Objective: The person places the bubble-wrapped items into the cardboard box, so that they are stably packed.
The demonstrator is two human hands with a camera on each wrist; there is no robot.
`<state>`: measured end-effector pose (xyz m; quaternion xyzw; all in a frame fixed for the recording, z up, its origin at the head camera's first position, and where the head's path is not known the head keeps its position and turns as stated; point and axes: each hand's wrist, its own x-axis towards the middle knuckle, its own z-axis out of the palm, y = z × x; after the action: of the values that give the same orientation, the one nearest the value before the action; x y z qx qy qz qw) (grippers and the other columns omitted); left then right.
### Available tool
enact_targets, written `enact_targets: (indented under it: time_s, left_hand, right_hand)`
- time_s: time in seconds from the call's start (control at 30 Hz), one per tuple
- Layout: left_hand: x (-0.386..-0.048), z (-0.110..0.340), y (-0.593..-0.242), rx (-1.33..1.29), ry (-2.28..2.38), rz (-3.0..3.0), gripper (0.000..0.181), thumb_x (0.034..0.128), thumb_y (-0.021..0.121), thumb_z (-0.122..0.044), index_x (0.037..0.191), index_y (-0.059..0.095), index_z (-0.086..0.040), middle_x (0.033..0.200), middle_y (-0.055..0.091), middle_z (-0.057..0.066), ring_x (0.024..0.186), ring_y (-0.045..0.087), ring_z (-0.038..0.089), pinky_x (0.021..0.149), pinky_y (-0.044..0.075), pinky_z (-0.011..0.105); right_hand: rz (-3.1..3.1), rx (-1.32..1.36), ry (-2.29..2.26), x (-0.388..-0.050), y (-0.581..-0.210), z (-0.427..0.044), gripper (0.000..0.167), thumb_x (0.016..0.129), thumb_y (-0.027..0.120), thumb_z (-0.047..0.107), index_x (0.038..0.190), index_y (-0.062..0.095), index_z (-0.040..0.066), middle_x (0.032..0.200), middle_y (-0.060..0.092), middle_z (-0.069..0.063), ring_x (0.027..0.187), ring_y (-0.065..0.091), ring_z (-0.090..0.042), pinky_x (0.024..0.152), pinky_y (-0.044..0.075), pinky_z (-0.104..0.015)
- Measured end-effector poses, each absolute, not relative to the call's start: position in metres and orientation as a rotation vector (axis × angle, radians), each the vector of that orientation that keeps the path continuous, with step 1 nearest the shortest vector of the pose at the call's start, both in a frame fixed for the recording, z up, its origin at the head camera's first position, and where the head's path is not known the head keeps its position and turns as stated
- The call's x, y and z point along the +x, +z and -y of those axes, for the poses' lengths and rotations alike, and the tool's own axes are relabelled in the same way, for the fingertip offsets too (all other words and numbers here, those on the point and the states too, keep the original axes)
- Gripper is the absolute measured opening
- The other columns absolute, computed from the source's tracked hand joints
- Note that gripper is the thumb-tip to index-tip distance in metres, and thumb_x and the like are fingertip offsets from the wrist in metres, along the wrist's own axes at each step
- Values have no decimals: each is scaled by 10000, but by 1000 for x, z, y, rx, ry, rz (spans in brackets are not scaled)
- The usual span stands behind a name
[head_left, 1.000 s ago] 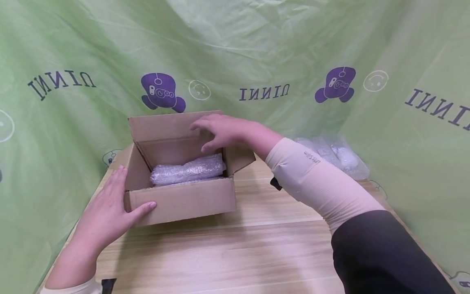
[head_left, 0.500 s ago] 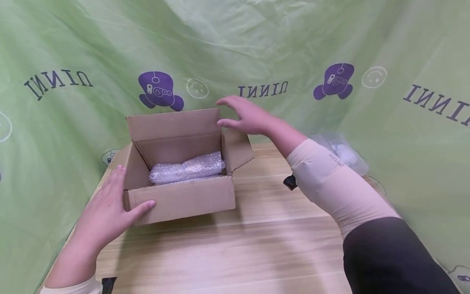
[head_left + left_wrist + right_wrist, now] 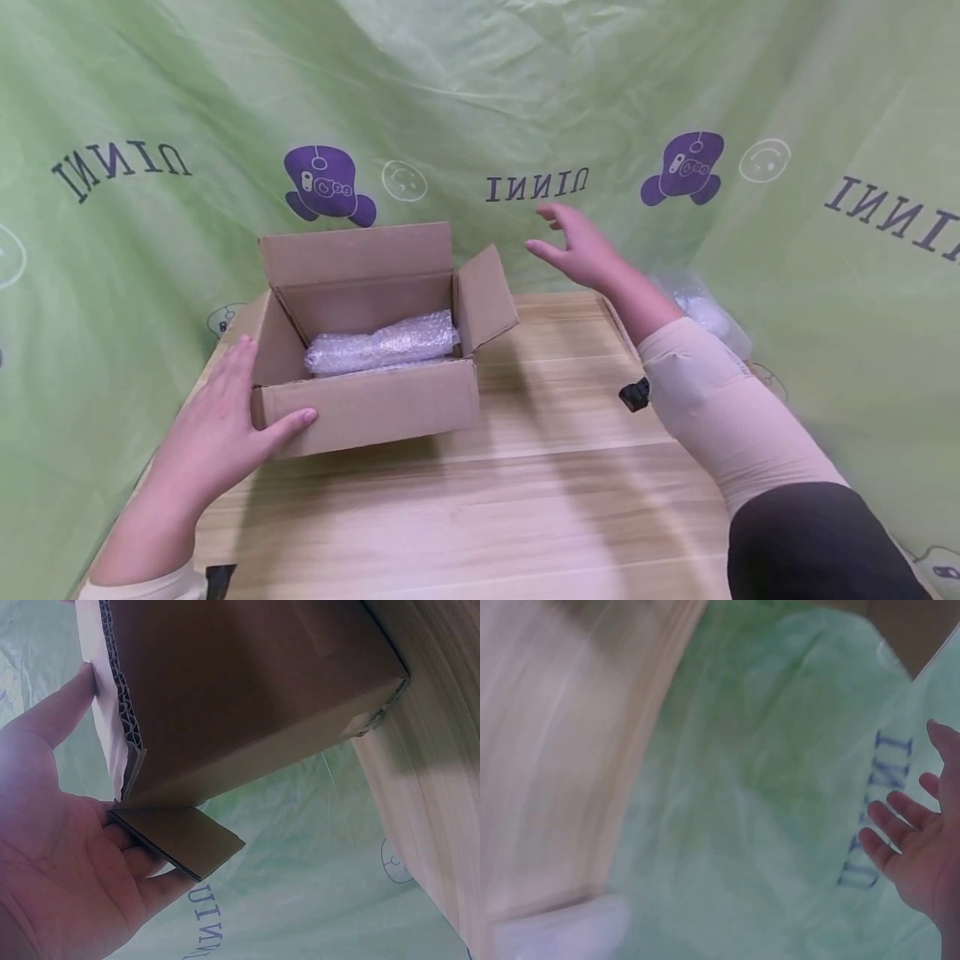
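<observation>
Left hand (image 3: 213, 425) touches cardboard box (image 3: 375, 410); green backdrop (image 3: 480, 83) reads "UINNI" (mirrored).

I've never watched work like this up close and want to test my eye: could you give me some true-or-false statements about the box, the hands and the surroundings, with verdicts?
1. The left hand touches the box. True.
2. The box is sealed shut. False: its top is open.
3. A bubble-wrapped bundle lies inside the box. True.
4. The right hand has the bundle in its grip. False: its grip is empty, and the hand is apart from the box.
5. The cloth behind the box is green. True.
6. The table is black. False: it is pale, with a wood grain.
</observation>
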<state>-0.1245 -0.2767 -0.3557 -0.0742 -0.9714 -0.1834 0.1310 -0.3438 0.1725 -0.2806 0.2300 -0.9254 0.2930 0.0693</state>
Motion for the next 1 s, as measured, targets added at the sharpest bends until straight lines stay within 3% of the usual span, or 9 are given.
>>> enact_targets:
  time_s: [0.5,0.73,1.0]
  left_hand:
    - [-126,278,-356,-210,-538,2819,1152,829,678,-619,1579,17,-46,1630,84,230,1492,122,431,1193,132,606]
    - [-125,277,-356,-210,-546,2817,1157,822,676,-633,1581,23,-54,1629,100,226,1489,135,431,1185,146,616]
    - [-126,278,-356,-213,-549,2814,1157,822,677,-632,1581,21,-56,1630,97,225,1497,119,418,1198,129,599]
  right_hand:
    - [2903,352,897,-339,-331,-244,817,944,543,569,1541,268,83,1567,320,-174,1412,331,-405,1148,290,-586]
    - [2915,233,791,-337,-363,-277,778,964,567,475,1505,301,-17,1528,333,-263,1419,280,-450,1168,237,-588]
    - [2965,116,704,-336,-395,-304,752,962,586,408,1486,302,-51,1506,319,-316,1392,276,-499,1151,232,-620]
